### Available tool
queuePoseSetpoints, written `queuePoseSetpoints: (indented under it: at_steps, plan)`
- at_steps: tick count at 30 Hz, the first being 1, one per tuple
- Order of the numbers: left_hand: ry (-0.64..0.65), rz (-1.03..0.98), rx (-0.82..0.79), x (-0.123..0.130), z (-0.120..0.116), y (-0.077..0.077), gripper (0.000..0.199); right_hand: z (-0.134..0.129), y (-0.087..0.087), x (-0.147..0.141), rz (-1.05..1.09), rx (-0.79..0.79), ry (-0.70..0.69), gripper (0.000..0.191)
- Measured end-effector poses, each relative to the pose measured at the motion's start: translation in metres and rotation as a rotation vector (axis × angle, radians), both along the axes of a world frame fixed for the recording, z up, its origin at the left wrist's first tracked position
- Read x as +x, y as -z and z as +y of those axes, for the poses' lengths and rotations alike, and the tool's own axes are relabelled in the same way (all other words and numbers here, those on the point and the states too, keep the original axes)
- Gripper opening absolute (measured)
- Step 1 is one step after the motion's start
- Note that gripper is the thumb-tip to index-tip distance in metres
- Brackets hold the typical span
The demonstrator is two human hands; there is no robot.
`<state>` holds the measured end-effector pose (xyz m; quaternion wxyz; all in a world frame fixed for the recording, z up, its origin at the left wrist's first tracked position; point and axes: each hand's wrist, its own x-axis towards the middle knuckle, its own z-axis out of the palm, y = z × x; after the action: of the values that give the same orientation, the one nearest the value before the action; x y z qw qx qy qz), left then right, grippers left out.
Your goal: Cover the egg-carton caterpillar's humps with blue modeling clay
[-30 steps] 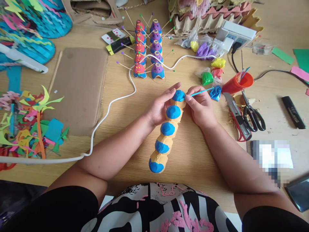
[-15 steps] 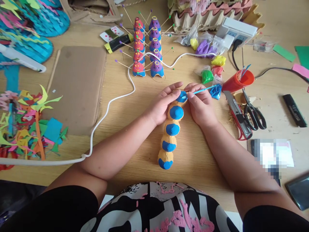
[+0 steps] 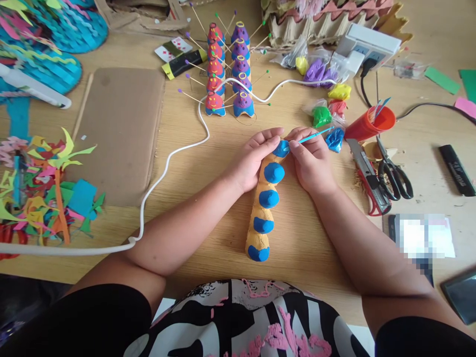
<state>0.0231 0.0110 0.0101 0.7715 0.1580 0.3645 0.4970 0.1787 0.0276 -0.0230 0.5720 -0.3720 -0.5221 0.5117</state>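
Observation:
A yellow egg-carton strip [image 3: 259, 240] with blue clay on each bump lies lengthwise on the table, its near end toward me. My left hand [image 3: 258, 154] grips the far end from the left, thumb beside the last blue patch [image 3: 281, 148]. Pinched in my right hand [image 3: 309, 157] is a thin light-blue modelling tool [image 3: 316, 134], its tip at that same patch. Beyond my hands stand two finished-looking egg-carton strips with faces and pins, one red [image 3: 214, 102] and one purple [image 3: 243, 101].
A white cable [image 3: 167, 163] curves across the table to a power strip [image 3: 368, 44]. Clay bags, an orange cup [image 3: 366, 124], a box cutter [image 3: 370, 176] and scissors [image 3: 394, 178] lie to the right. Cardboard [image 3: 119, 134] and paper scraps [image 3: 44, 193] are on the left.
The egg-carton strip has rolled slightly, so its blue patches face more to the right. Both hands stay at its far end, the tool still at the last patch.

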Motion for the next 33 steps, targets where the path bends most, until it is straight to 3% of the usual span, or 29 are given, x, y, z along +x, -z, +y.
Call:
queuePoseSetpoints:
  at_steps: [8,17,33]
  plan:
    - [0.002,0.08,0.066,0.001,-0.001,0.0,0.011,0.002,-0.003,0.004,0.097,-0.04,-0.047,0.055]
    - [-0.013,0.117,0.079,0.002,-0.002,-0.006,0.01,0.004,0.005,0.004,0.096,-0.003,-0.091,0.043]
    - [0.038,0.123,0.19,-0.001,0.001,0.007,0.013,0.003,0.001,0.004,0.121,-0.05,-0.103,0.045]
